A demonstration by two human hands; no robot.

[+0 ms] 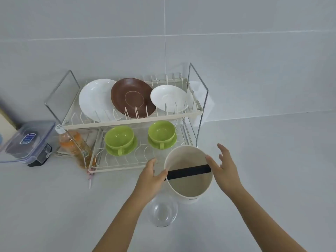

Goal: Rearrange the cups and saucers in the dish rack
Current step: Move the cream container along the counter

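Note:
A two-tier wire dish rack [127,122] stands against the tiled wall. Its upper tier holds a large white plate [94,99], a brown saucer [131,97] and a small white saucer [168,98], all leaning upright. On the lower tier sit two green cups, the left cup [119,138] and the right cup [161,131], each on a green saucer. In front of the rack stands a cream bucket [189,186] with a black handle bar across its mouth. My left hand [151,177] touches its left rim with relaxed fingers. My right hand [224,168] touches the right rim, fingers spread.
A clear glass bowl [162,212] sits on the counter just below the bucket. Left of the rack stand an orange drink bottle [72,142] and a lidded clear plastic box [27,142]. The grey counter stretches to the right and front.

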